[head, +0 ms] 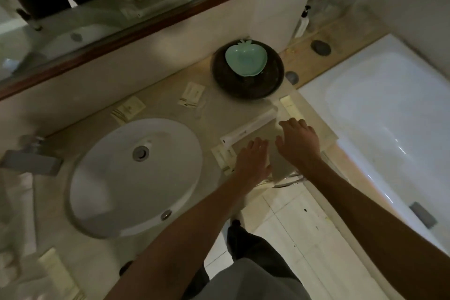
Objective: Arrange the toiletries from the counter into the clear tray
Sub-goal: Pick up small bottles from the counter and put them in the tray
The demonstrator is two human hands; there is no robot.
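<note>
Both hands, left (252, 161) and right (298, 140), spread wide over the clear tray (283, 168); contents unclear.

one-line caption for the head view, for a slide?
Both hands, left and right, reach over the clear tray beside the sink, toiletry packets scattered around.

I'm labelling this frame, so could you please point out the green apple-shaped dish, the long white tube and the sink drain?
green apple-shaped dish (246, 58): head view, centre of its bowl.
long white tube (248, 126): head view, middle of its body.
sink drain (140, 153): head view, metal centre.
</note>
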